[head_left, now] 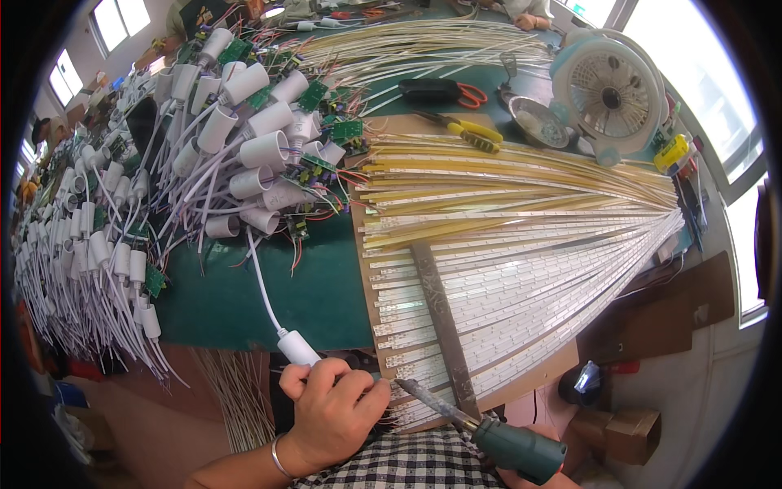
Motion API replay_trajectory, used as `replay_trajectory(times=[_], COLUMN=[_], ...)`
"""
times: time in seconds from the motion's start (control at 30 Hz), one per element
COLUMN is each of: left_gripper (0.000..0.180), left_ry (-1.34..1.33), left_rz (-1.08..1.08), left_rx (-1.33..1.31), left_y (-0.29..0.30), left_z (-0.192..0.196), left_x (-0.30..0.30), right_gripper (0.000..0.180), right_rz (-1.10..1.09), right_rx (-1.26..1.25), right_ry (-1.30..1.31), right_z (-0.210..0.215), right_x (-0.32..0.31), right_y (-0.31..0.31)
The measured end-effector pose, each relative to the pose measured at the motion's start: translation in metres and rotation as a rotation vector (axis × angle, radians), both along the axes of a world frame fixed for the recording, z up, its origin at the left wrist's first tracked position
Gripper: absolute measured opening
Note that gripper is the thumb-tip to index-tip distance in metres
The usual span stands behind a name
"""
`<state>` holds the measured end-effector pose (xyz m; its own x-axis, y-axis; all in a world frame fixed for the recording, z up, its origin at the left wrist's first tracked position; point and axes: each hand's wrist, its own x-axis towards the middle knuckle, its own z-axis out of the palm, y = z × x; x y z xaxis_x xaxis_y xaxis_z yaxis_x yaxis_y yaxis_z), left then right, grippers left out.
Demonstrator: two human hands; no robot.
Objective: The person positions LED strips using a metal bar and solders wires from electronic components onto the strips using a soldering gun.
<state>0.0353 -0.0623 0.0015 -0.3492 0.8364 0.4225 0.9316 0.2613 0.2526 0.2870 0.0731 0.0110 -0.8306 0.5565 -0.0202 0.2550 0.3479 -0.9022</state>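
My left hand (336,411), with a bracelet at the wrist, is closed over the lower end of a white cylindrical cable cap (297,347). A white cable runs up from it toward the pile. What the fingertips pinch is partly hidden. In my right hand (538,481), mostly cut off by the lower edge, is a soldering iron (521,447) with a green handle. Its dark tip points left, close to my left fingers and the near strip ends. Long thin LED strips (505,285) lie fanned on a brown board, with a dark metal bar (444,326) across them.
White caps with cables and green circuit boards (269,122) are heaped at left. A fan (609,98), a metal dish (538,121), yellow-handled pliers (468,130) and orange-handled scissors (471,96) sit at the far side. Another person's hand (531,22) shows beyond the table.
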Motion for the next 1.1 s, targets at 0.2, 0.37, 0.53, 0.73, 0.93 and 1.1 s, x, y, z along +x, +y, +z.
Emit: replay_trajectory(times=[0.2,0.37,0.53,0.73,0.93,1.1], left_gripper=[0.016,0.017,0.018,0.017,0.015,0.014], left_ry=[-0.002,0.004,0.006,0.002,0.013,0.025], left_rz=[-0.01,-0.01,-0.002,-0.002,-0.012,-0.006], left_rx=[0.006,0.003,0.01,0.006,0.024,0.035], left_y=[0.001,0.0,-0.001,-0.002,-0.004,-0.002], left_z=[-0.001,0.0,0.0,-0.002,-0.002,-0.006], left_x=[-0.001,-0.001,-0.001,-0.001,-0.002,-0.001], right_gripper=[0.028,0.035,0.053,0.056,0.048,0.034], right_rz=[0.011,0.249,0.122,0.214,0.248,0.348], right_rx=[-0.037,0.075,-0.04,0.028,0.2,0.5], right_ry=[-0.014,0.156,0.03,-0.053,0.043,-0.168], right_z=[0.004,0.017,0.033,0.037,0.043,0.044], right_x=[0.002,-0.008,-0.012,-0.019,-0.03,-0.029], right_y=[0.001,0.02,0.028,0.041,0.042,0.052])
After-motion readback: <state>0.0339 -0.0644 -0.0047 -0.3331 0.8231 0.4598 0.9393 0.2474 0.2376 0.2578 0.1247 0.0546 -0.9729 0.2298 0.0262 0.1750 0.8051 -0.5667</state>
